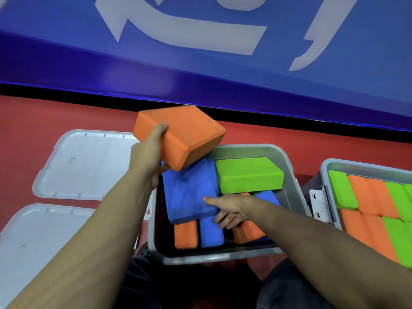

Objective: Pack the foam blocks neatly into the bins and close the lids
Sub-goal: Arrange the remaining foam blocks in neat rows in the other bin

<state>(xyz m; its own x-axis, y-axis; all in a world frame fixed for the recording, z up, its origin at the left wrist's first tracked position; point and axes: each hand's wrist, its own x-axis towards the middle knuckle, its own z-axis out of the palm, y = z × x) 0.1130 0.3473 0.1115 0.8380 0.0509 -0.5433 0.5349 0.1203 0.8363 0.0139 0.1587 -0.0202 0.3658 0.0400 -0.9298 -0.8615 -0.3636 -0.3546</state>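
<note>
We held an orange foam block (180,136) in our left hand (148,157), thumb on top and fingers curled under, lifted above the grey bin's (292,197) far left corner. Our right hand (231,209) reached into that bin and gripped a tilted blue block (189,192) by its edge. A green block (248,173) lay beside it over other upright blocks. Two grey lids (89,163) lay on the red floor (33,117) to the left; a second bin (324,168) of tightly packed blocks stood right.

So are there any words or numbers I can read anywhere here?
None can be read.
Blue banner: huge white shapes, cut off by the frame, not readable.
White label on the right bin: print too small and blurred.
Left bin's red sticker: too small to read.
</note>
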